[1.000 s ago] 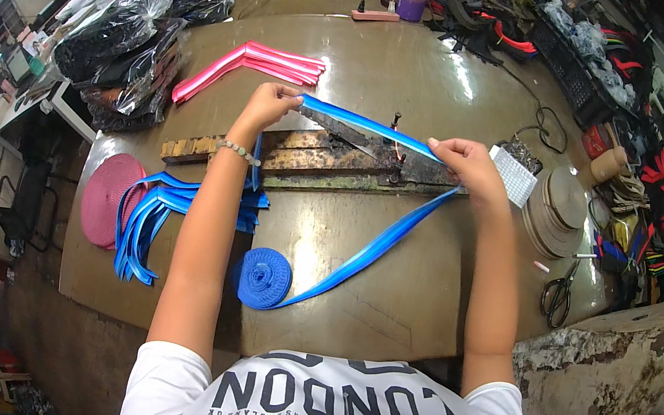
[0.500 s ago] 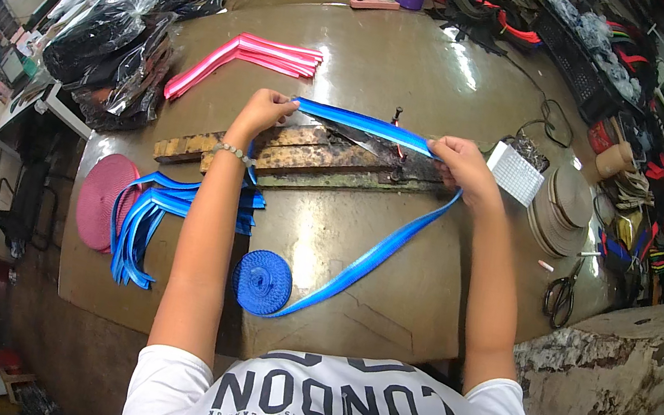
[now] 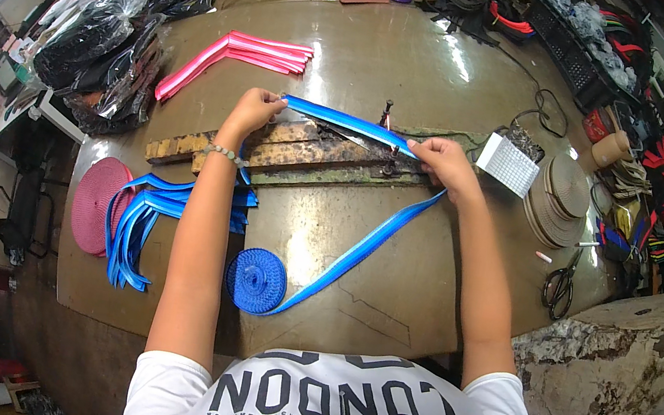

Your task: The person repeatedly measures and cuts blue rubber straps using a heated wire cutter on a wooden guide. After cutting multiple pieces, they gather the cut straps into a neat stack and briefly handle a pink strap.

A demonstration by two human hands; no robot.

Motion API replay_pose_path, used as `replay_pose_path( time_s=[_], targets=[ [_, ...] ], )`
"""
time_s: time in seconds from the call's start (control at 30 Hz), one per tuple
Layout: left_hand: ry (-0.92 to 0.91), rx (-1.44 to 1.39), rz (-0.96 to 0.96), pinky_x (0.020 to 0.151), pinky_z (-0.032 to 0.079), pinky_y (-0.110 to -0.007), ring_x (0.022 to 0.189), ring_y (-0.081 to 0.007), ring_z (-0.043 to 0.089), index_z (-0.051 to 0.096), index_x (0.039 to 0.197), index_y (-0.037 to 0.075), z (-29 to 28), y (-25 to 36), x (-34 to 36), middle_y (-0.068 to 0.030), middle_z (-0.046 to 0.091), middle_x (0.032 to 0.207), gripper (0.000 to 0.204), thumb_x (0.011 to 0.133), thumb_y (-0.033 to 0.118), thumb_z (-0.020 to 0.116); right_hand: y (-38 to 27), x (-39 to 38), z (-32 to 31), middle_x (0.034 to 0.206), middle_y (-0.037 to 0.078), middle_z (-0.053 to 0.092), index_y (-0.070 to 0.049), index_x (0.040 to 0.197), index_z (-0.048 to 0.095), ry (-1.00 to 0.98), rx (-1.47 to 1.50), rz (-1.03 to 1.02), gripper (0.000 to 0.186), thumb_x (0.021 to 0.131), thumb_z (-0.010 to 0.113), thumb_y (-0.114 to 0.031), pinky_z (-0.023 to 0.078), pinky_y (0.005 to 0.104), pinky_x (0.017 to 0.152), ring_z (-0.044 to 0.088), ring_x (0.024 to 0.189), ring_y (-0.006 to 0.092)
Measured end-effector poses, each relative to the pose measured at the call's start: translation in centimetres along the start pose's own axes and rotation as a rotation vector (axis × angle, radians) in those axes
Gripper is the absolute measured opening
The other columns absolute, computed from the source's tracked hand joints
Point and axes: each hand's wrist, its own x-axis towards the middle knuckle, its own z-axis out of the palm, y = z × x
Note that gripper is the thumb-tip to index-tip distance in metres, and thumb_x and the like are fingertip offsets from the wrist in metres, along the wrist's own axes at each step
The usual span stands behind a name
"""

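Observation:
A blue webbing strap is stretched between my two hands above a stained wooden board with upright metal pins. My left hand pinches it at the left, and a loose end hangs below that wrist. My right hand grips it farther right, with the thumb along the strap. From there the webbing slants down to a blue coil on the table. Left of my left forearm lies a bundle of cut blue straps, partly over a pink webbing roll.
Pink straps lie beyond the board. To the right are a white gridded block, beige webbing rolls and black scissors. Plastic-wrapped black goods are piled at the left. A black crate stands far right.
Both hands have shifted slightly left in the picture, and so has the whole table scene. The strap stays taut between them, its right end a little lower.

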Motion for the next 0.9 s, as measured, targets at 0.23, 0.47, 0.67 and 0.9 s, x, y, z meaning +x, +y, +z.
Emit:
replay_pose_path(
  time_s=[0.23, 0.47, 0.67, 0.9],
  targets=[
    [0.017, 0.006, 0.051, 0.049, 0.037, -0.029, 0.052, -0.0086, 0.044, 0.064, 0.071, -0.003, 0.0, -0.8, 0.4, 0.0001, 0.051, 0.056, 0.031, 0.084, 0.025, 0.064, 2.4, 0.7, 0.9, 0.061, -0.005, 0.05, -0.006, 0.078, 0.064, 0.038, -0.052, -0.128, 0.032, 0.079, 0.072, -0.037, 0.028, 0.0215, 0.047, 0.04, 0.055, 0.0039],
    [0.014, 0.042, 0.006, 0.049, 0.037, -0.027, 0.053, -0.0076, 0.043, 0.065, 0.081, -0.004, 0.0, -0.7, 0.5, 0.0, 0.053, 0.061, 0.028, 0.085, 0.024, 0.065, 3.4, 1.2, 1.0, 0.064, -0.003, 0.054, -0.003, 0.078, 0.063, 0.06, -0.072, -0.178, 0.033, 0.079, 0.072, -0.035, 0.031, 0.022, 0.049, 0.041, 0.056, 0.005],
    [0.087, 0.088, 0.072, 0.06, 0.047, -0.029, 0.063, -0.0139, 0.057, 0.065, 0.1, -0.006, 0.3, -1.9, 1.3, -0.01, 0.064, 0.072, 0.037, 0.083, 0.026, 0.066, 3.1, 0.6, 1.4, 0.06, -0.005, 0.049, -0.004, 0.076, 0.062, 0.067, -0.05, -0.12, 0.031, 0.079, 0.073, -0.033, 0.025, 0.0236, 0.045, 0.036, 0.051, 0.0044],
    [0.202, 0.302, 0.136, 0.057, 0.048, -0.029, 0.064, -0.0147, 0.061, 0.067, 0.094, -0.002, -1.0, 3.2, -2.4, -0.0101, 0.063, 0.069, 0.034, 0.082, 0.03, 0.067, 3.6, -5.9, -2.6, 0.06, -0.005, 0.046, -0.006, 0.084, 0.059, 0.112, 0.195, -0.058, 0.029, 0.086, 0.065, -0.034, 0.027, 0.0211, 0.041, 0.037, 0.047, 0.0041]
  ],
)
